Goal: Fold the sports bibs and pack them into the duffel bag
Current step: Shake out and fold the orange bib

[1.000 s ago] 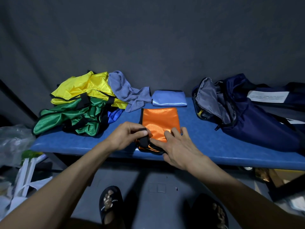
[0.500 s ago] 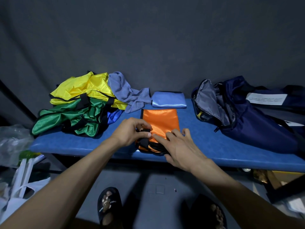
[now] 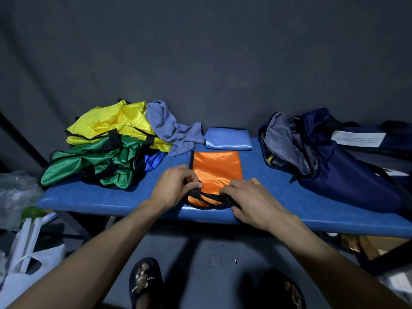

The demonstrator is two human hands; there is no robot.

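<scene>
An orange bib (image 3: 215, 168) with black trim lies folded into a narrow strip on the blue bench (image 3: 278, 210), its near end bunched at the front edge. My left hand (image 3: 176, 188) pinches the black trim at that end's left corner. On the right corner, my right hand (image 3: 252, 199) grips the dark edge with curled fingers. A folded light-blue bib (image 3: 228, 141) lies behind the orange one. The navy duffel bag (image 3: 334, 170) lies at the right, its mouth open toward the bibs and grey lining showing.
A loose heap at the left holds yellow bibs (image 3: 111, 123), green bibs (image 3: 93, 161), a royal-blue one (image 3: 153, 161) and a grey-blue cloth (image 3: 171, 128). Plastic bags (image 3: 26, 248) sit on the floor at the left. Boxes lie under the bench's right end.
My right hand slid from flat on the orange fabric to the right corner of the near end and curled on its edge. My left hand kept its pinch on the left corner.
</scene>
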